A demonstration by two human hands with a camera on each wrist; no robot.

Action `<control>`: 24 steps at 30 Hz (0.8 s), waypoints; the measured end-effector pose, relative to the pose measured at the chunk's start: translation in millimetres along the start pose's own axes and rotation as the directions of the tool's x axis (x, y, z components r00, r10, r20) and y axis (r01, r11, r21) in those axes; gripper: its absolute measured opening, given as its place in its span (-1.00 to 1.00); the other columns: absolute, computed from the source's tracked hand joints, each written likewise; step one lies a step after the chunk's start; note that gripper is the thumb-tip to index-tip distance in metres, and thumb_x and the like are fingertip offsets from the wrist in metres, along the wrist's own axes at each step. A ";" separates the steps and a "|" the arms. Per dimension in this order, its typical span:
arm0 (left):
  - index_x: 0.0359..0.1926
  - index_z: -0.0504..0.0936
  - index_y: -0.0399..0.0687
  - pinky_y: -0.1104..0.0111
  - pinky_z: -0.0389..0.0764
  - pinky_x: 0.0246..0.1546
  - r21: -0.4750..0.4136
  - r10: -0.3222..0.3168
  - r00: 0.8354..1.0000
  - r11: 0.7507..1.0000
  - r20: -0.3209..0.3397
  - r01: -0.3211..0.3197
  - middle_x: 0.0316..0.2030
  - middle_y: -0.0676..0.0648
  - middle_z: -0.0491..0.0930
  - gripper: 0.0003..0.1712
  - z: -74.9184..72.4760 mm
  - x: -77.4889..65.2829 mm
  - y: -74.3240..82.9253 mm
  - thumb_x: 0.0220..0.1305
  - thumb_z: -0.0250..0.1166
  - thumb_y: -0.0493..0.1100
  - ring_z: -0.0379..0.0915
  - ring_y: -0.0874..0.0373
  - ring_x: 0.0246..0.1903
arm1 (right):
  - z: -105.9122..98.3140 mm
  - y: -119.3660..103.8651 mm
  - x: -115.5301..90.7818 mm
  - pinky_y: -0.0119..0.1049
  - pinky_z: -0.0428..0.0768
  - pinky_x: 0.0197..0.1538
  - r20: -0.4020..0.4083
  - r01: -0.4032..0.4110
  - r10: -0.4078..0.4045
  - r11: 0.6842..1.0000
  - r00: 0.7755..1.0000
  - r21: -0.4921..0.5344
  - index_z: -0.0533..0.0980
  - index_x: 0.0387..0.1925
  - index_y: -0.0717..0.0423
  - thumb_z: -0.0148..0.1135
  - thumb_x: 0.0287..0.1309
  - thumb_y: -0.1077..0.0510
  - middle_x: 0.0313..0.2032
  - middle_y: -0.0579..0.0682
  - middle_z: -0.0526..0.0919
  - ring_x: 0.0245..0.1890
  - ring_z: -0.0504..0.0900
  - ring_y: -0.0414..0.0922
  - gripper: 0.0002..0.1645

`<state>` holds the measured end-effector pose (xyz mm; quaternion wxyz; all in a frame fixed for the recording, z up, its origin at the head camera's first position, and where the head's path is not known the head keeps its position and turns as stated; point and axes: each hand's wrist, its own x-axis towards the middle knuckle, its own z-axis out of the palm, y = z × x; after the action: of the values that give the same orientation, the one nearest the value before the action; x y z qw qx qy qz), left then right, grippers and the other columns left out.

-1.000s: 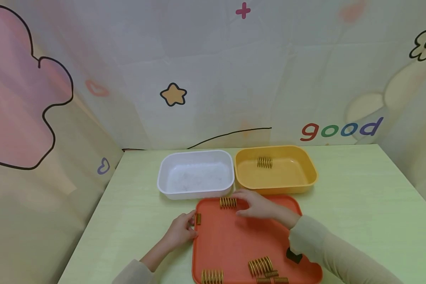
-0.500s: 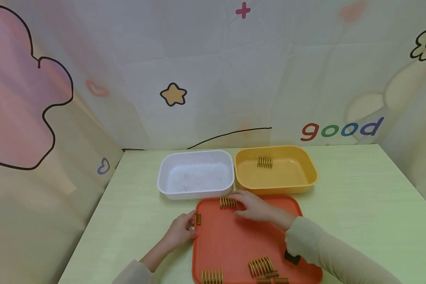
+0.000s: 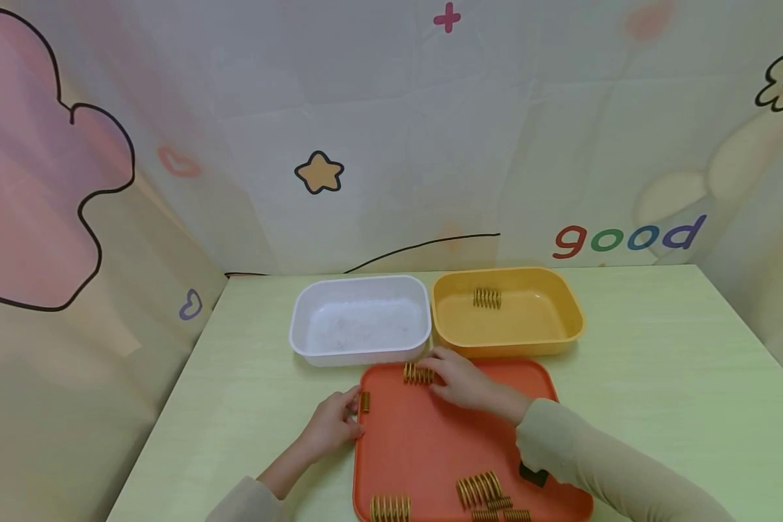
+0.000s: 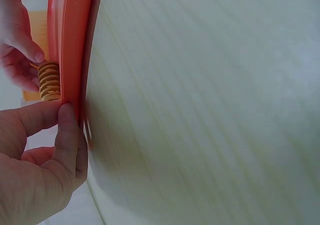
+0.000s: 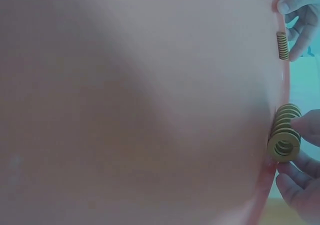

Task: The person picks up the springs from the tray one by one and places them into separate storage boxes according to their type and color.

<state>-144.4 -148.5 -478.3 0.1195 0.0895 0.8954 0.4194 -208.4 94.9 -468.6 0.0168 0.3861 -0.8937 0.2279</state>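
Near the far left corner of the orange tray [image 3: 431, 442], a large golden coil spring [image 3: 414, 373] lies against the rim. My right hand [image 3: 460, 380] is at it, fingertips over its right end; in the right wrist view its digits reach around the spring [image 5: 285, 135] from the right. My left hand [image 3: 331, 424] pinches the tray's left rim, thumb and fingers at the edge in the left wrist view. A small spring [image 3: 365, 402] lies just inside that rim. Several more springs lie along the near side, among them two large ones [image 3: 390, 509].
Behind the tray stand a white bin [image 3: 359, 359] and a yellow bin [image 3: 509, 349] holding one large spring [image 3: 487, 298]. Beneath the right sleeve a black patch [image 3: 533, 474] shows. A printed curtain [image 3: 391, 130] hangs behind the table [image 3: 659, 362].
My right hand has moved slightly left, from beside the large spring to fingertips over its right end. The left hand keeps its place on the rim.
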 end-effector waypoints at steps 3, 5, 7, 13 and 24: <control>0.17 0.24 -0.42 0.53 0.39 -0.57 -0.003 -0.002 1.000 1.000 -0.001 0.002 -0.42 -0.11 0.35 -0.22 -0.3 0.2 0.1 -0.17 0.28 -0.46 0.32 0.24 -0.56 | 2.2 -0.1 0.9 -0.24 0.47 -0.14 -0.023 0.014 -0.014 1.000 1.000 -0.012 0.50 -0.16 0.20 0.25 -0.15 0.31 -0.25 0.05 0.47 -0.24 0.45 -0.09 -0.62; 0.17 0.24 -0.42 0.53 0.39 -0.57 0.002 0.001 1.000 1.000 -0.002 -0.001 -0.42 -0.11 0.34 -0.22 -0.3 0.5 -0.1 -0.17 0.29 -0.46 0.32 0.23 -0.55 | 3.5 0.0 1.5 -0.24 0.47 -0.15 -0.036 0.020 -0.020 1.000 0.999 -0.023 0.51 -0.16 0.20 0.26 -0.16 0.31 -0.26 0.04 0.48 -0.25 0.45 -0.10 -0.62; 0.17 0.25 -0.41 0.52 0.38 -0.57 0.008 0.003 1.000 1.000 -0.003 -0.003 -0.42 -0.11 0.34 -0.23 -0.5 0.8 -0.3 -0.18 0.29 -0.46 0.32 0.23 -0.55 | 5.2 0.5 2.5 -0.24 0.47 -0.15 -0.046 0.019 -0.021 0.999 0.999 -0.043 0.51 -0.16 0.19 0.27 -0.16 0.31 -0.26 0.04 0.49 -0.25 0.45 -0.09 -0.61; 0.16 0.26 -0.41 0.54 0.38 -0.57 0.020 0.012 1.000 1.000 -0.011 -0.012 -0.43 -0.09 0.35 -0.24 -1.3 0.7 0.0 -0.18 0.28 -0.46 0.33 0.25 -0.56 | 8.4 0.5 4.6 -0.24 0.46 -0.17 -0.044 0.003 -0.007 0.996 0.999 -0.094 0.50 -0.12 0.15 0.28 -0.17 0.29 -0.28 0.01 0.49 -0.27 0.46 -0.10 -0.57; 0.17 0.27 -0.39 0.50 0.42 -0.57 -0.029 0.106 0.994 0.994 -0.012 -0.107 -0.44 -0.07 0.32 -0.24 -0.8 -0.2 -8.5 -0.17 0.28 -0.42 0.34 0.30 -0.58 | 10.8 1.3 4.1 -0.13 0.48 -0.05 -0.056 -0.002 0.000 0.999 0.998 -0.044 0.46 -0.03 0.19 0.28 -0.18 0.32 -0.06 0.13 0.51 -0.07 0.50 0.03 -0.47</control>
<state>-145.0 -154.6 -484.3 0.0936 0.1330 0.8836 0.4391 -210.6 88.4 -477.9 0.0501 0.3788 -0.8979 0.2187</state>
